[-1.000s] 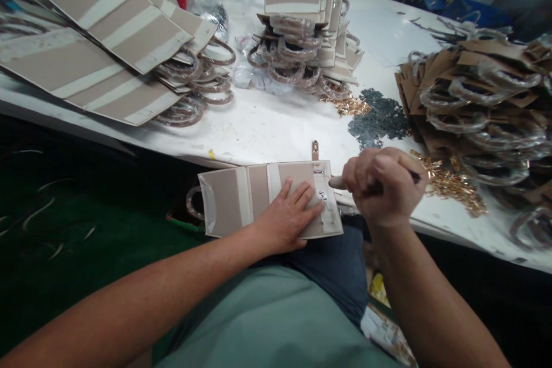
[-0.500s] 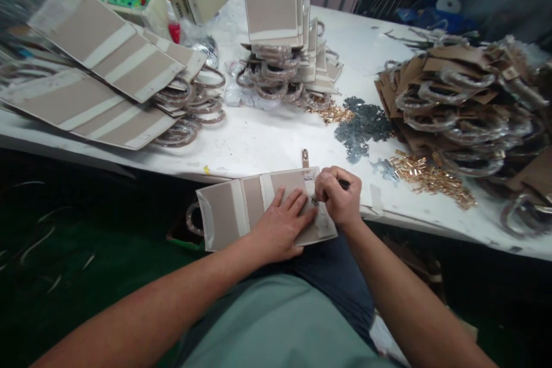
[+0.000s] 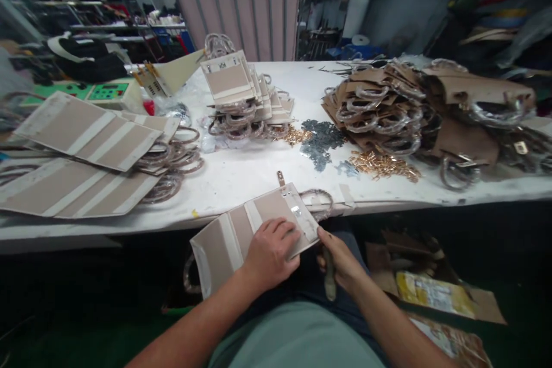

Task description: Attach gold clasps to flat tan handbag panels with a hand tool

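Well, at my far left two long striped panels [image 3: 86, 135] lie overlapped on the white tabletop [image 3: 250, 175]. A bunch of brown ring handles [image 3: 176, 158] sticks out from under their right ends. Behind them sits a green control box [image 3: 107, 92]. Toward the middle, a stack of folded pieces [image 3: 235, 83] leans one on another, with wrapped rings tucked beneath it. Just right of that lie a small scatter of gold fittings [image 3: 296, 136], then a patch of dark grey metal bits [image 3: 321, 138], then a bigger heap of gold clips [image 3: 383, 165].

Nearer to me, the beige panel [image 3: 224, 236] hangs tilted over the tabletop's near edge and across my lap, with its upper right corner on the tabletop. My left hand [image 3: 269, 253] lies flat on it, fingers spread and pressing down, gripping nothing. A small metal clasp [image 3: 295, 209] shows on the pale strip just above my fingertips. A wrapped ring handle [image 3: 321, 198] curves out from under that end.

Just beside the panel's right edge, my right hand [image 3: 340, 259] is clenched around a slim tool [image 3: 330, 282]. Its pale handle points down toward my lap.

At the far right, a big pile of brown card pieces [image 3: 379, 98] with wrapped handles covers that end of the tabletop. Below it, on the floor, lies flattened cardboard [image 3: 474, 305] with a yellow packet [image 3: 425, 290] on it.
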### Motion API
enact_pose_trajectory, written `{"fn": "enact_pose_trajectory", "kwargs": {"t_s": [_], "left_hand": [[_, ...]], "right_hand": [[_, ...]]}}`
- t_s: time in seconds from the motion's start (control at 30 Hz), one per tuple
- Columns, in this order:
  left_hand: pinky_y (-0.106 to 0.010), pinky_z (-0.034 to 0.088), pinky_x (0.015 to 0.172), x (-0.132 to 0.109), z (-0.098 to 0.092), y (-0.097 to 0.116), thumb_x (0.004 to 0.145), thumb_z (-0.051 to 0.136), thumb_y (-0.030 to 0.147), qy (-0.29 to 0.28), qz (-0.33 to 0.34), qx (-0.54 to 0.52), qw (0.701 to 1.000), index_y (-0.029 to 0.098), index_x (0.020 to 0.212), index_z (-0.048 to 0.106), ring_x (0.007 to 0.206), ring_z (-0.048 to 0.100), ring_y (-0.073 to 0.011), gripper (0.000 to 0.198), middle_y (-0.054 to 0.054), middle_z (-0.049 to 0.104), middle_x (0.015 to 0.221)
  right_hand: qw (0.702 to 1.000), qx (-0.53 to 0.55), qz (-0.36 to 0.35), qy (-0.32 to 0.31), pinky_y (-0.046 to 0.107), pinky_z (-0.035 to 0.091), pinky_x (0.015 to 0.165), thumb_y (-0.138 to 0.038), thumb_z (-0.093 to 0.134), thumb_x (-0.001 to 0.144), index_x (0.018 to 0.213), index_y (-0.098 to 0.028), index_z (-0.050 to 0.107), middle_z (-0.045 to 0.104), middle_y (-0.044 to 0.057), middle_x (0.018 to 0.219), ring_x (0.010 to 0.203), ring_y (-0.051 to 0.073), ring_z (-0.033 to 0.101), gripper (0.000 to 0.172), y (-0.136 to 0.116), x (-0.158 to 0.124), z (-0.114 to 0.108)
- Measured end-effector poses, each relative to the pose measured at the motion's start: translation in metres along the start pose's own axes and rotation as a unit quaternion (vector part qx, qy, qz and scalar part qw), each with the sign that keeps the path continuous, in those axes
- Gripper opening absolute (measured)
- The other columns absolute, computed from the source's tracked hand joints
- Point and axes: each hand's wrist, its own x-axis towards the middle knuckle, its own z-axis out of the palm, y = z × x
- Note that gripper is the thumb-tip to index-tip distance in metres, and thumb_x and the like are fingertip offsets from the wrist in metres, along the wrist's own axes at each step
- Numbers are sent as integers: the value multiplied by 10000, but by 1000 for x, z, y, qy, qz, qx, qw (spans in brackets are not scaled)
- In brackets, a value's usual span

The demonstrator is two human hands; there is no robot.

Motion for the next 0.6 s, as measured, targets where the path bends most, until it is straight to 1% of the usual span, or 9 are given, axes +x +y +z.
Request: {"fn": "enact_pose_trajectory", "kwargs": {"t_s": [0.1,0.17,0.23,0.27,0.33,0.4,0.43,0.5,0.6], "left_hand": [[-454,560,1041,-3,-11,7,828,698,241,52,12,-10,999,217,1187,706,1187,633,-282,360,-73,724,1230],[-457,563,1061,-9,-24,13,838,696,236,81,22,-24,996,218,1190,683,1177,643,-276,352,-85,714,1224],[-495,538,1116,-16,-45,16,875,695,281,107,37,-33,993,228,1245,644,1229,629,-288,377,-104,681,1283],[-516,524,1135,-18,-58,17,894,694,303,126,41,-30,991,235,1291,616,1266,613,-297,410,-115,656,1327],[-544,513,1147,-18,-89,18,906,707,309,185,39,-6,982,249,1405,538,1329,575,-316,530,-136,593,1411],[-563,504,1153,-11,-125,19,878,755,302,265,30,27,963,260,1505,452,1379,535,-341,697,-145,538,1471],[-582,490,1165,-5,-144,21,855,784,320,302,29,36,952,267,1546,412,1404,513,-359,787,-144,515,1498],[-603,473,1179,10,-180,25,835,811,379,336,23,18,941,288,1606,342,1438,488,-380,907,-129,496,1533],[-563,537,1127,30,-218,36,884,784,453,286,17,-93,954,332,1631,319,1350,593,-344,888,-92,600,1445]], "right_hand": [[995,59,-85,-7,182,399,376,-661,892,737,1102,-186,700,591,-38,685,442,95,457,629,-8,-2,23],[990,56,-129,-21,187,417,409,-576,907,771,1192,-196,719,640,-23,729,478,101,471,597,-20,-11,32],[985,27,-157,-69,214,465,469,-529,899,807,1244,-218,738,700,1,817,534,127,530,560,-34,-25,37],[980,5,-171,-100,237,515,537,-516,896,819,1244,-227,753,726,16,869,601,156,593,534,-43,-33,38],[962,-45,-212,-164,314,593,773,-505,893,828,1215,-238,790,760,51,1005,857,251,705,481,-65,-47,38],[936,-98,-260,-215,405,556,995,-508,897,825,1189,-253,815,758,81,1149,1135,339,681,452,-96,-61,36],[922,-125,-284,-230,436,534,1042,-513,902,820,1181,-259,822,751,91,1194,1200,362,656,449,-114,-67,35],[897,-177,-324,-243,471,538,1039,-536,918,796,1152,-259,835,749,112,1210,1220,388,648,459,-152,-76,29],[866,-209,-390,-234,474,608,890,-604,948,721,1029,-233,852,777,126,1030,1045,392,712,492,-200,-87,19]]}}
